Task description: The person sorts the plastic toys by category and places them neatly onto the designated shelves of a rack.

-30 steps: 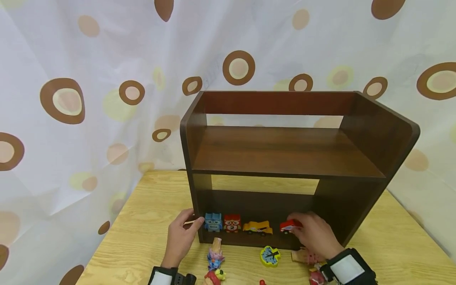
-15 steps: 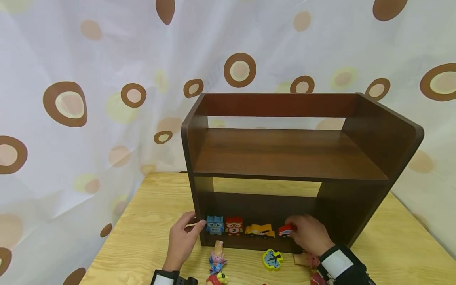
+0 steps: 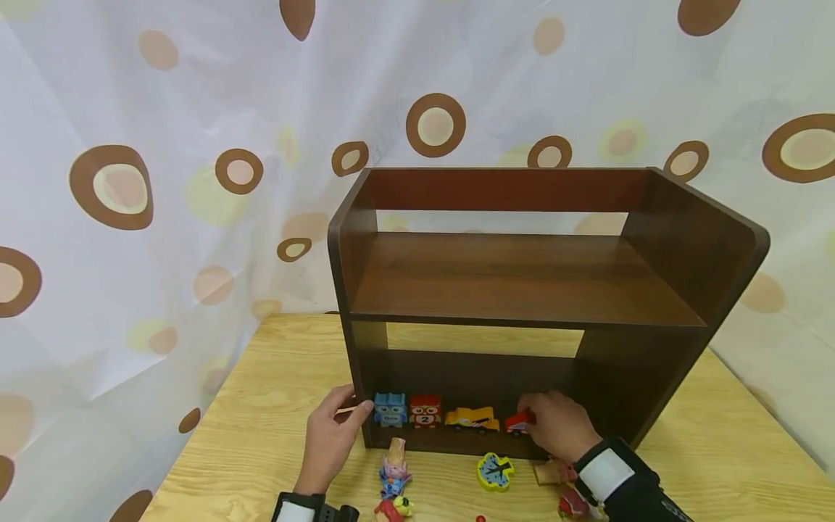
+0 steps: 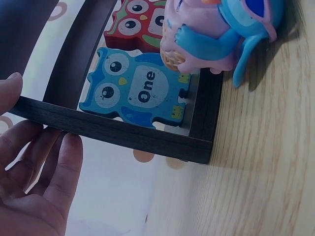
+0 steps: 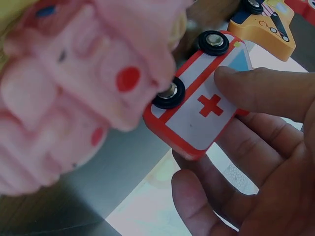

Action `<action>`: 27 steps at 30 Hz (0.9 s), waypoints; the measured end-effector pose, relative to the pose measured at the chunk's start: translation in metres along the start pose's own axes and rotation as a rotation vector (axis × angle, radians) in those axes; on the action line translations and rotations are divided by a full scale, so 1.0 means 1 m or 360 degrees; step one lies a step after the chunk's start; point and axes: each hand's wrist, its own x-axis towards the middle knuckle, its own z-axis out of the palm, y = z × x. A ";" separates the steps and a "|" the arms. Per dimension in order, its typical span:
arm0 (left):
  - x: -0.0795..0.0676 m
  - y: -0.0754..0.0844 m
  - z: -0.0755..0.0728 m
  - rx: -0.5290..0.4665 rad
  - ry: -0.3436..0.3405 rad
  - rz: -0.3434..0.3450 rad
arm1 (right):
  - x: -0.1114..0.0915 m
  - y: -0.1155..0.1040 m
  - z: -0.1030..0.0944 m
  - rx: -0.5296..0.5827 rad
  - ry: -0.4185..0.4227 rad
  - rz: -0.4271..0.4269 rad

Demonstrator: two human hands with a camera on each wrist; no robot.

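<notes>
My right hand (image 3: 564, 428) pinches a red-and-white toy ambulance (image 5: 197, 108) between thumb and fingers, on the lower level of a dark brown shelf (image 3: 528, 275). Just left of the ambulance stands a yellow toy truck (image 3: 472, 419). Further left are a red owl block (image 3: 425, 412) marked 2 and a blue owl block (image 4: 133, 88) reading "One". My left hand (image 3: 331, 438) holds the front edge of the shelf's left side panel, thumb on one face and fingers on the other.
On the wooden table (image 3: 261, 406) before the shelf lie a pink-and-blue figure (image 3: 394, 475), a red-and-yellow figure (image 3: 391, 507), a yellow-rimmed tree piece (image 3: 495, 472) and a pink figure (image 5: 83, 83) near the right wrist. A patterned curtain (image 3: 196, 94) hangs behind.
My right hand has slid the ambulance left along the lower shelf, closer to the yellow truck. The left hand stays at the side panel; the head view shifts slightly.
</notes>
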 end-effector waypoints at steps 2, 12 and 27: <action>0.001 0.000 0.000 -0.0002 0.0001 0.0000 | 0.000 0.000 0.000 -0.0013 0.0006 -0.0010; 0.000 0.000 0.000 0.0005 -0.0003 -0.0011 | 0.001 0.001 0.000 0.0004 -0.0041 -0.0011; -0.001 0.004 -0.002 0.0005 -0.0019 -0.0012 | -0.017 -0.008 -0.031 0.0051 0.0071 -0.0125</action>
